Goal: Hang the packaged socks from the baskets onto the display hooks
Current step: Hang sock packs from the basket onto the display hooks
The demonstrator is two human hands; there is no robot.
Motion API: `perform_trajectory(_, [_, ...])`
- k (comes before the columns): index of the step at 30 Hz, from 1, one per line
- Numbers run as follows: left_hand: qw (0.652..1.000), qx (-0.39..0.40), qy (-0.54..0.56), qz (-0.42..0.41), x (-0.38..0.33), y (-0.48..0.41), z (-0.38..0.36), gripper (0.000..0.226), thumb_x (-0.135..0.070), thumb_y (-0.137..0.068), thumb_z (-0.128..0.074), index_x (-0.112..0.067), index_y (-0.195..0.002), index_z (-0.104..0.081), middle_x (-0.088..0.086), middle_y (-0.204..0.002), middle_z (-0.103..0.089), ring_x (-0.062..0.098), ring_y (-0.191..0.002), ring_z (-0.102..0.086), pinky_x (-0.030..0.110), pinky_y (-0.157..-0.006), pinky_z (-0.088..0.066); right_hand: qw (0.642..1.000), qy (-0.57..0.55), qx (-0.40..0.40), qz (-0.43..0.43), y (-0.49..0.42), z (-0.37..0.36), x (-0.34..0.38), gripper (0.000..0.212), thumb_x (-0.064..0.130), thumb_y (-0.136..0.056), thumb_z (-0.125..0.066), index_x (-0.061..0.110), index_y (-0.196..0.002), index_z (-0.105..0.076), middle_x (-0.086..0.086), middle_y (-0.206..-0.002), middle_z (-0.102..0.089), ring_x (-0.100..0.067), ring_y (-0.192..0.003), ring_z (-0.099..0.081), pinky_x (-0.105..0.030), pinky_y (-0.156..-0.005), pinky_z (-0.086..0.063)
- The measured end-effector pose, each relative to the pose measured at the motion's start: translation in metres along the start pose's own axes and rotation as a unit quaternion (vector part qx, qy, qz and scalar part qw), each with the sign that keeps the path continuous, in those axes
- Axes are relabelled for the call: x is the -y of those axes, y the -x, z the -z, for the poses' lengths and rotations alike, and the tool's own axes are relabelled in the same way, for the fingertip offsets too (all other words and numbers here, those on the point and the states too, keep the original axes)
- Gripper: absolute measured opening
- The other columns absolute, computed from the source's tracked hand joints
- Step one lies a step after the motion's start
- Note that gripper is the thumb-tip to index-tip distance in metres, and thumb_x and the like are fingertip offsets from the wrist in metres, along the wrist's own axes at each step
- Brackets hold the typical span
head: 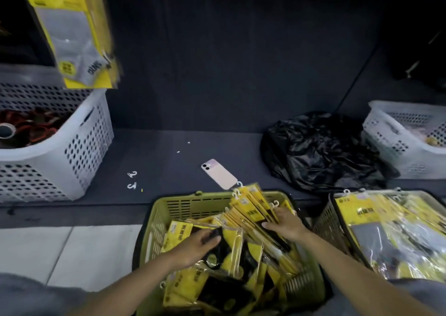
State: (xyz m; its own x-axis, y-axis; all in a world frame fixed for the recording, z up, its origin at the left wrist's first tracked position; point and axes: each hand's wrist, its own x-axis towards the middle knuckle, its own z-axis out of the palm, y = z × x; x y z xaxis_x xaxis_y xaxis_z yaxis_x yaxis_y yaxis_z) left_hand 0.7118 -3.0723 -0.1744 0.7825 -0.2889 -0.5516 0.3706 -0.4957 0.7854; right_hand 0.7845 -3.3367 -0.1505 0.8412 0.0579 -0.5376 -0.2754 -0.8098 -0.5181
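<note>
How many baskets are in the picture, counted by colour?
White baskets: 2
Green basket: 1
Dark brown basket: 1
Total: 4

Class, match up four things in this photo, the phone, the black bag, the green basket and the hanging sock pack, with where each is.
Things: 1 phone; 2 black bag; 3 green basket; 4 hanging sock pack.
Places: A high up, far left; B bottom middle, nearest the person; C flat on the shelf; D beside the right-hand white basket.
Pairs: 1-C; 2-D; 3-B; 4-A.
</note>
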Motion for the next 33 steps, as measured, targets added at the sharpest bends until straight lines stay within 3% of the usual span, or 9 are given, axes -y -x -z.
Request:
perform_trajectory(4, [1.000,0.006,-0.006,0.030,0.014,-0.008,-0.013,0.061,-0.049,-0.097,-0.040,-0.019,-0.149,-0.027,-0.001,-0.151,-0.032,0.016,-0.137,-0.035,0.018,-0.100,-0.029,1.000,0.010,-0.027,-0.002,-0.014,-0.014,-0.001,0.081,0.046,-0.082,-0.070,0.012,-0.146,-0.034,-0.006,-0.148,-0.040,-0.024,-0.135,-0.039,-0.033,-0.110,-0.035])
perform_trajectory(8, [0.999,0.007,0.004,0.039,0.020,-0.015,-0.014,0.062,-0.055,-0.095,-0.039,-0.024,-0.148,-0.031,0.001,-0.152,-0.032,0.019,-0.137,-0.035,0.026,-0.104,-0.032,0.996,0.003,-0.089,-0.013,-0.030,-0.027,0.000,0.063,0.043,-0.087,-0.064,0.009,-0.137,-0.046,-0.009,-0.132,-0.057,-0.027,-0.123,-0.052,-0.032,-0.098,-0.042])
perform_trajectory(14, [1.000,0.007,0.027,0.008,0.003,-0.020,-0.003,0.059,-0.056,-0.094,-0.037,-0.025,-0.144,-0.037,-0.003,-0.151,-0.035,0.016,-0.138,-0.034,0.025,-0.106,-0.026,0.968,-0.069,-0.225,0.081,-0.032,-0.008,0.007,0.021,0.025,-0.089,-0.065,0.005,-0.097,-0.066,-0.008,-0.094,-0.070,-0.028,-0.092,-0.065,-0.037,-0.079,-0.051])
perform_trajectory(17, [0.999,-0.009,0.029,-0.031,-0.015,-0.017,0.006,0.055,-0.057,-0.093,-0.036,-0.029,-0.139,-0.042,-0.007,-0.148,-0.038,0.012,-0.137,-0.033,0.023,-0.103,-0.024,0.937,-0.110,-0.296,0.149,-0.023,0.019,0.028,0.018,0.019,-0.090,-0.064,0.004,-0.099,-0.067,-0.007,-0.094,-0.070,-0.018,-0.087,-0.064,-0.027,-0.073,-0.047])
perform_trajectory(23, [0.988,-0.070,0.112,-0.084,-0.047,-0.005,0.020,0.087,-0.069,-0.074,-0.044,-0.028,-0.148,-0.026,-0.007,-0.150,-0.035,0.011,-0.132,-0.040,0.038,-0.111,-0.033,0.897,-0.233,-0.272,0.261,0.014,0.051,0.076,0.016,0.014,-0.091,-0.063,0.011,-0.106,-0.068,0.005,-0.100,-0.070,-0.004,-0.094,-0.065,-0.013,-0.081,-0.050])
perform_trajectory(25, [0.976,-0.083,0.153,-0.132,-0.061,-0.001,0.018,0.084,-0.065,-0.072,-0.050,-0.029,-0.145,-0.029,-0.012,-0.145,-0.039,0.001,-0.124,-0.044,0.028,-0.105,-0.039,0.900,-0.225,-0.232,0.292,0.027,0.047,0.092,0.012,0.015,-0.090,-0.064,0.012,-0.100,-0.068,0.004,-0.096,-0.072,-0.003,-0.089,-0.067,-0.014,-0.077,-0.051])
perform_trajectory(28, [0.944,-0.124,0.234,-0.194,-0.074,0.003,0.015,0.052,-0.052,-0.075,-0.060,-0.032,-0.122,-0.054,-0.019,-0.120,-0.062,-0.010,-0.104,-0.059,0.008,-0.080,-0.046,0.889,-0.293,-0.171,0.307,0.038,0.022,0.105,0.019,0.013,-0.088,-0.065,-0.003,-0.097,-0.067,-0.013,-0.091,-0.072,-0.010,-0.086,-0.066,-0.023,-0.079,-0.050])
perform_trajectory(31, [0.918,-0.184,0.287,-0.202,-0.075,0.006,0.017,0.016,-0.037,-0.084,-0.063,-0.023,-0.088,-0.069,-0.004,-0.086,-0.074,0.011,-0.079,-0.070,0.014,-0.064,-0.051,0.896,-0.347,-0.115,0.252,0.032,0.000,0.102,0.018,0.018,-0.088,-0.065,0.001,-0.094,-0.070,-0.014,-0.087,-0.073,-0.011,-0.077,-0.065,-0.024,-0.071,-0.053])
perform_trajectory(33, [0.918,-0.211,0.279,-0.185,-0.065,0.007,0.023,0.021,-0.033,-0.087,-0.062,-0.021,-0.070,-0.060,-0.004,-0.066,-0.065,0.012,-0.062,-0.060,0.016,-0.053,-0.046,0.903,-0.369,-0.078,0.205,0.022,-0.003,0.091,0.014,0.021,-0.091,-0.062,0.009,-0.092,-0.070,-0.007,-0.085,-0.071,-0.008,-0.070,-0.065,-0.017,-0.062,-0.051])
